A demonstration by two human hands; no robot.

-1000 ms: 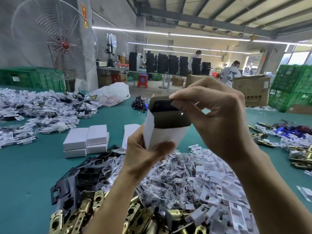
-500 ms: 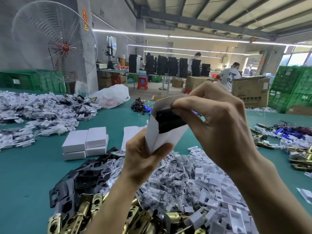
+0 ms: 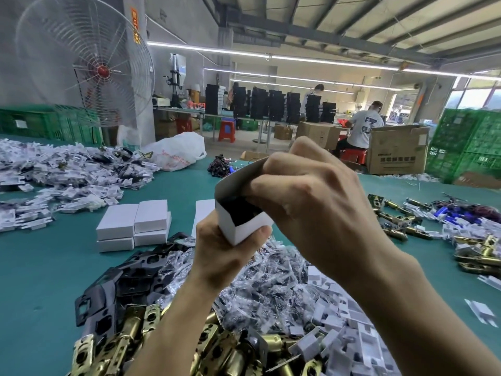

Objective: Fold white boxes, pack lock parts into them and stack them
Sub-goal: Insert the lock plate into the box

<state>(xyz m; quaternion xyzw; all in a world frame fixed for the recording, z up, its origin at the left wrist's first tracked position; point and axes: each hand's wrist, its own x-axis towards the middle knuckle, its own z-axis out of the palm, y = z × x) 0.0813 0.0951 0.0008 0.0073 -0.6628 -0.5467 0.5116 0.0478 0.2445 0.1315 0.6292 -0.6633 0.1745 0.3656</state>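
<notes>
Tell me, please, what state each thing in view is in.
white box, held up, top open
black part, inside the box mouth
left hand, grips the box's lower end
right hand, fingers curled over its top flap
stacked boxes, closed, on the table
cardboard carton, flaps open

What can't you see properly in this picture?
Head view, all:
- Dark part inside the white box: mostly covered by the right hand.
- Box's bottom: hidden in the left hand grip.
- Brass latches: cut off by the bottom edge.
- Carton print: too small to read.
</notes>
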